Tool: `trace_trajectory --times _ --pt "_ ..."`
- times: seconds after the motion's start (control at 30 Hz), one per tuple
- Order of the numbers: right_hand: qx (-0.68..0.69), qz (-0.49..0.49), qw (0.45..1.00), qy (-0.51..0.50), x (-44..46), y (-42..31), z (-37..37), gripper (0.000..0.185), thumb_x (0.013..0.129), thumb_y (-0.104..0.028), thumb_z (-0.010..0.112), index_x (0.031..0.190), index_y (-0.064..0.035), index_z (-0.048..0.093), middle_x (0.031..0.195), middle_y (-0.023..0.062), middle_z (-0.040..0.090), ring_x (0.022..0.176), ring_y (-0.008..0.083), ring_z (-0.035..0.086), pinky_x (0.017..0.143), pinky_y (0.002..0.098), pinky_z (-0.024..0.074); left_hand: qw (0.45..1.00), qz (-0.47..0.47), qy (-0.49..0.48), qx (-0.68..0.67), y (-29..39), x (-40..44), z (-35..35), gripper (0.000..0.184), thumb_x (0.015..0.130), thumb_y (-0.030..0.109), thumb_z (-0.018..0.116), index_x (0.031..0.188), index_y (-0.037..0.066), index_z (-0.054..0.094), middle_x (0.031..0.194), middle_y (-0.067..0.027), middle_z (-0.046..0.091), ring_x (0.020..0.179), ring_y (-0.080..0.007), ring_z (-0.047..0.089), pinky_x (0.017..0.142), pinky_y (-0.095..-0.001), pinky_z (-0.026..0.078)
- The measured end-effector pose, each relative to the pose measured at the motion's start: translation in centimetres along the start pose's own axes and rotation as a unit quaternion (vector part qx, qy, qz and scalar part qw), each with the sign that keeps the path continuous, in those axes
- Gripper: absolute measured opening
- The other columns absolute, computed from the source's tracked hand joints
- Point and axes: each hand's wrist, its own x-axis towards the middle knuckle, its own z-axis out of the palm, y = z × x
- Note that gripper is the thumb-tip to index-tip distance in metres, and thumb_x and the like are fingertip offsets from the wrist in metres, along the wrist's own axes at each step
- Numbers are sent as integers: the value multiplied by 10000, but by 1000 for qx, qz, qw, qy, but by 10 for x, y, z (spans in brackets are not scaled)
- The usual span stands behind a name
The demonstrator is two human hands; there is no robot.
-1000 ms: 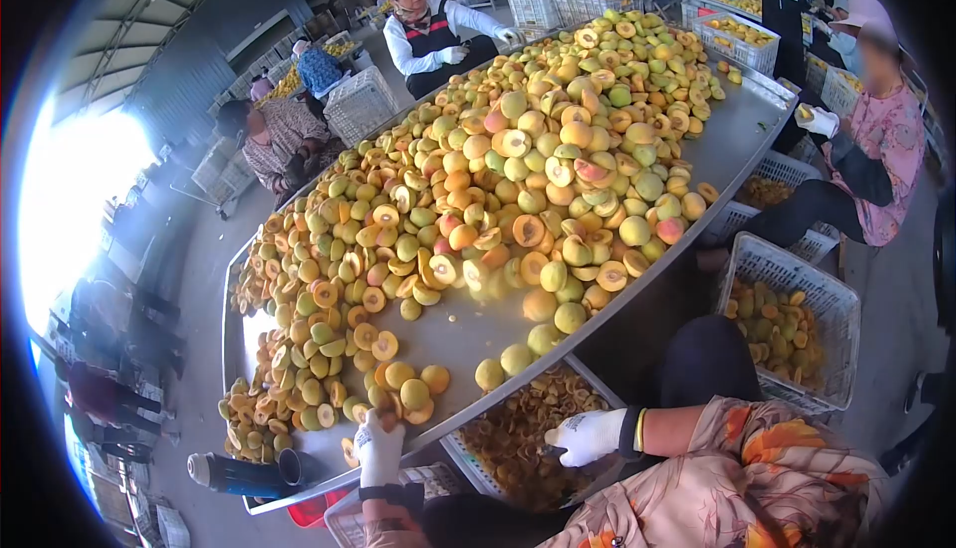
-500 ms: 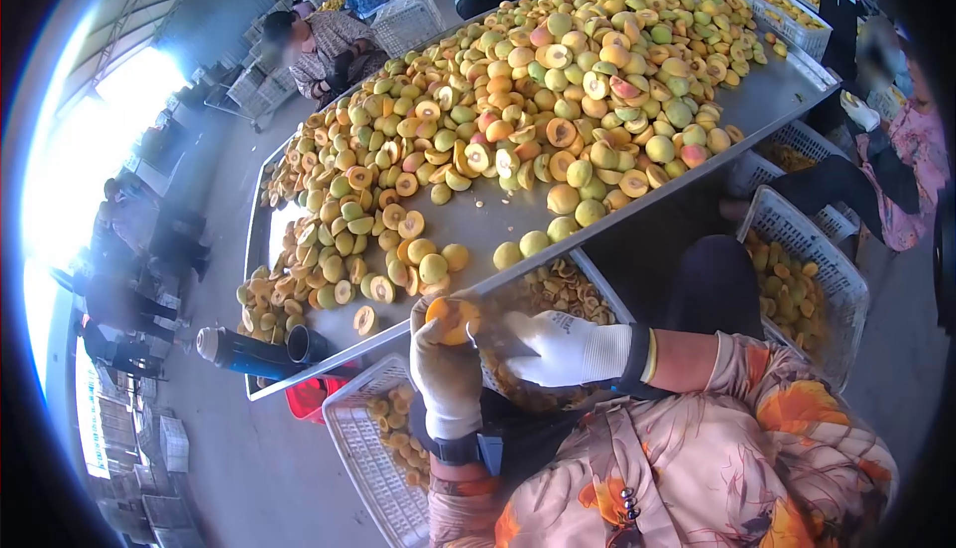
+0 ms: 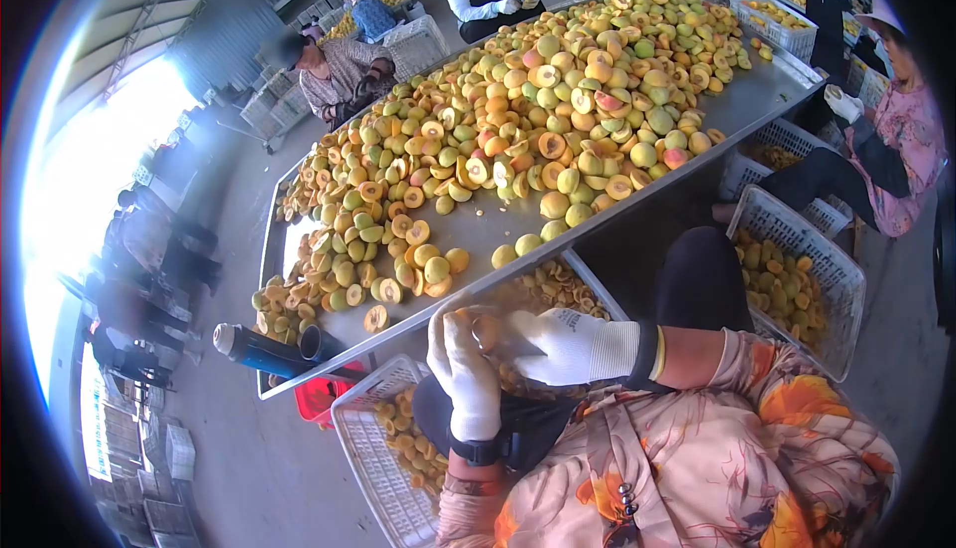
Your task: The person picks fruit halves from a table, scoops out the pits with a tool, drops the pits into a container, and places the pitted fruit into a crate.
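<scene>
My left hand (image 3: 461, 364), in a white glove, is closed around a peach half (image 3: 486, 330) whose cut orange face shows between the fingers. Close against it is my gloved right hand (image 3: 566, 346), its fingers curled and smeared by motion. A tool in the right hand cannot be made out now. Both hands are just off the near edge of a metal table (image 3: 478, 234). A big heap of peach halves (image 3: 518, 130) covers much of that table, some cut side up, some skin side up.
Crates of fruit pieces stand by my legs: a left crate (image 3: 349, 429), a right crate (image 3: 844, 294) and one under the table edge (image 3: 597, 284). A dark bottle (image 3: 261, 349) and a black cup (image 3: 319, 342) are at the table's left corner. Co-workers sit around the table.
My left hand has turned, so its fingers cover more of the peach half. The right hand remains close beside it. The whole view has shifted slightly.
</scene>
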Motion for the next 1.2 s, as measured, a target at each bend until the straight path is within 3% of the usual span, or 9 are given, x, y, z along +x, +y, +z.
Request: trace_trajectory --times 0.23,0.47,0.6,0.77,0.97,1.07,1.2 --pt "11 -1 1000 3 1 -4 9 335 875 -136 702 1124 7 529 777 265 668 758 477 671 634 518 522 998 28 61 -10 -18 -1 5 457 1107 364 436 1166 -44 631 924 -105 687 783 -150 644 728 -263 519" --pt "-16 -6 1000 20 1 1 6 289 869 -127 701 1073 -5 536 761 235 666 710 450 670 611 491 518 997 55 54 29 -6 5 12 512 1083 432 462 1129 -40 655 923 -77 672 812 -133 624 737 -257 487" --pt "-78 -5 997 -12 7 12 -7 259 920 -223 664 1010 -23 526 756 241 670 721 441 680 638 510 522 1000 -18 11 -16 -2 6 2 468 1070 407 499 1125 -29 660 883 -46 644 765 -120 594 723 -258 486" --pt "-211 10 976 -46 13 -2 -31 194 897 -171 618 1017 -47 528 809 215 683 802 408 707 660 506 542 998 -50 -14 -43 -8 6 -3 336 1053 317 562 1080 -4 660 842 -21 601 732 -91 562 666 -244 480" --pt "-276 63 953 -108 17 -7 -39 189 913 -180 603 1031 -47 539 805 195 701 801 407 715 678 512 556 999 -30 -13 27 -17 6 -3 275 1060 269 560 1035 12 654 857 -12 609 735 -76 547 671 -236 475" --pt "-270 19 959 -81 14 1 -41 183 915 -177 601 1033 -49 546 785 192 698 787 406 714 673 512 557 999 -26 -28 24 -16 8 -2 270 1063 265 554 1028 17 654 859 -3 608 757 -65 538 702 -234 472" --pt "-272 68 952 -127 20 9 -42 181 917 -181 592 1043 -55 558 827 198 703 829 409 713 702 510 557 992 5 -53 118 -21 11 -7 252 1065 247 554 1008 19 644 860 2 609 774 -64 522 719 -243 464"
